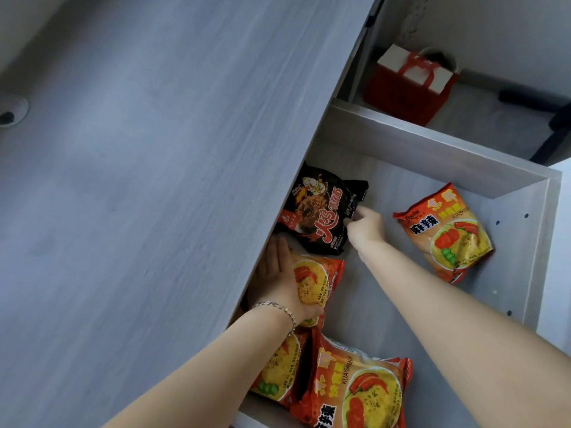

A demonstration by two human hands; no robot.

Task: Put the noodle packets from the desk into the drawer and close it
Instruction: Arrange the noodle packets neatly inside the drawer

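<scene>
The drawer is pulled out from under the grey desk top. Inside lie a black noodle packet and several orange ones. My right hand pinches the right edge of the black packet. My left hand, with a bracelet at the wrist, lies flat on an orange packet at the drawer's left side, partly under the desk top. Another orange packet lies apart at the right. Two more orange packets overlap at the near end.
A red and white gift bag stands on the floor beyond the drawer, under the desk. A dark chair leg shows at the far right. A round cable grommet sits at the desk's left edge.
</scene>
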